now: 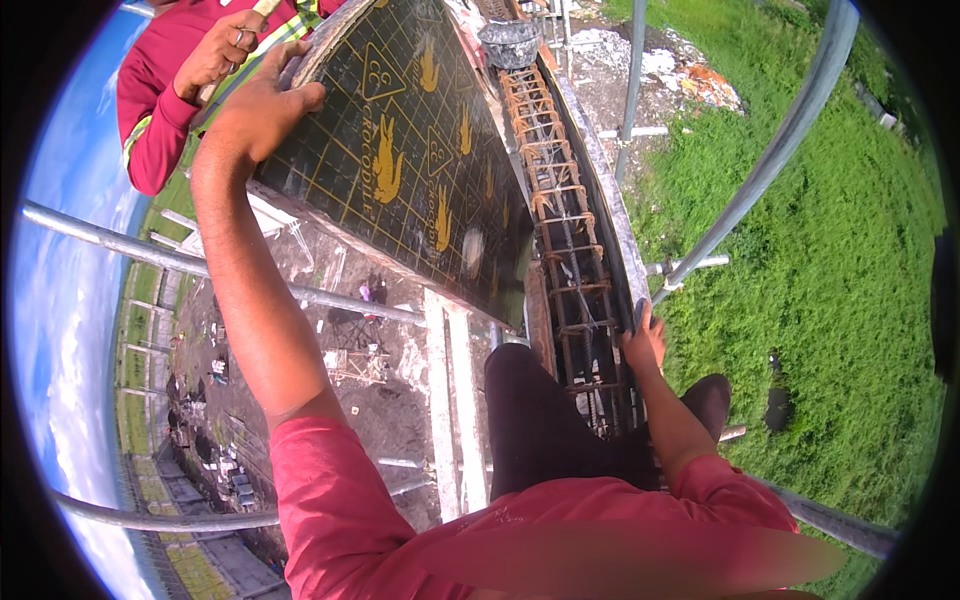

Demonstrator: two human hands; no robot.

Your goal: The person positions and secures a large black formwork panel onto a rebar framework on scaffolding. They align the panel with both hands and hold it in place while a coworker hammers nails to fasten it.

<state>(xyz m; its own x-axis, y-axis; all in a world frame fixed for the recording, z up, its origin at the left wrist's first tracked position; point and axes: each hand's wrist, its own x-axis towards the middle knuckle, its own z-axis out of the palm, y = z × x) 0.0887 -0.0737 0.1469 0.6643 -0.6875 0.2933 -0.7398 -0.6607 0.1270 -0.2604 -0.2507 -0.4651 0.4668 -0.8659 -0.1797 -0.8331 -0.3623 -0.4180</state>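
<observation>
My left hand (pixel 262 108) reaches far up and grips the edge of a dark film-faced plywood panel (pixel 350 205), its thumb lying over the printed face. Yellow grid lines and animal figures cover that face, and the panel leans at a slant. Beside it runs a long rebar cage (pixel 560 205) of rusty bars and stirrups, set in a narrow formwork trough. On the trough's right side my right hand (pixel 645 345) is closed over the top edge of the formwork board (pixel 615 200). Part of its fingers are hidden. I straddle the trough.
A co-worker's hand (pixel 222 50) holds a pale wooden handle (pixel 264 6) beyond the panel. A dark bucket (pixel 510 45) sits over the far rebar. Scaffold pipes (pixel 770 165) cross both sides. Far below lie grass (pixel 820 270) and bare ground with debris.
</observation>
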